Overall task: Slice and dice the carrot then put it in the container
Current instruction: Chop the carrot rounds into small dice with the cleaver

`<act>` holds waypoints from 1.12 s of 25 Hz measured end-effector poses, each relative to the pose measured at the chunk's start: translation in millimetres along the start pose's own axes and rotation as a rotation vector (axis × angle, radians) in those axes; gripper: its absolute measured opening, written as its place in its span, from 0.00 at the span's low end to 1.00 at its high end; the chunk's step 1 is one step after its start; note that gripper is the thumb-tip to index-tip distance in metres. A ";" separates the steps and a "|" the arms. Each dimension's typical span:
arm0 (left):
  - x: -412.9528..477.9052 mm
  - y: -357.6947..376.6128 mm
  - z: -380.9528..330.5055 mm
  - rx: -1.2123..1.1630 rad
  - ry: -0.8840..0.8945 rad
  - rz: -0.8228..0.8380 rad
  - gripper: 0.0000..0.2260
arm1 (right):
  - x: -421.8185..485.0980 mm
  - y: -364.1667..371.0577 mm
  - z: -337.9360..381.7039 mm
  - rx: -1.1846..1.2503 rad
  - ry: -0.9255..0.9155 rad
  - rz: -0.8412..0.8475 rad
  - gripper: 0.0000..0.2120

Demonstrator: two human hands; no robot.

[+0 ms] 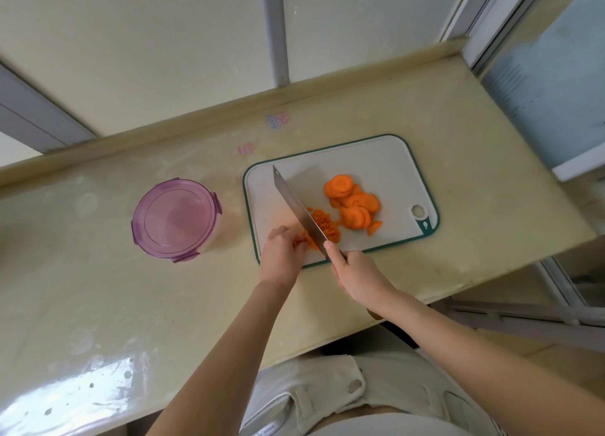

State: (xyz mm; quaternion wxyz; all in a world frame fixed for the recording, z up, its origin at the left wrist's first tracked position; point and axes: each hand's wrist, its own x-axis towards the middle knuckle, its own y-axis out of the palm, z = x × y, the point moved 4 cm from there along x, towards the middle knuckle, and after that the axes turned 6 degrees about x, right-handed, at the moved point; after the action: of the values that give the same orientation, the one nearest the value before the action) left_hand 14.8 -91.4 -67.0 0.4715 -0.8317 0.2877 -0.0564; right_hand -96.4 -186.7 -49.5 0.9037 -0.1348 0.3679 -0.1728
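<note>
Carrot slices (355, 204) lie heaped on the cutting board (376, 160), with diced bits (325, 227) beside the knife (294, 203). The left hand (281, 255) pinches carrot pieces (302, 240) at the blade; the right hand (355, 272) grips the handle. Tucked fingertips and short, even chops would serve best. The container (175, 219) sits lidded nearby.

I see orange carrot slices (352, 203), a white cutting board (376, 160) (teal-edged), a translucent purple lid (175, 217), and a cream counter (458, 140), perhaps pink-marked.
</note>
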 end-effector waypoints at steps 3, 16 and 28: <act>0.3 0.6 -0.2 -0.019 -0.005 -0.001 0.05 | -0.5 4.4 3.1 -0.047 0.004 -0.024 0.28; -3.5 0.3 -0.1 -0.084 0.039 -0.049 0.03 | 15.6 -2.7 -1.7 0.038 0.007 -0.008 0.29; 5.3 -9.2 16.9 -0.130 -0.019 -0.066 0.12 | -0.1 -15.5 9.7 0.148 0.038 0.031 0.27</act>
State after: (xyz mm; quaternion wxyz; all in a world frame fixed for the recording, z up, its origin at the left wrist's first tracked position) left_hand 29.3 -78.0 -69.8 0.4172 -0.8701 0.2587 -0.0450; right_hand -92.9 -199.5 -36.9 0.9065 -0.0588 0.3734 -0.1880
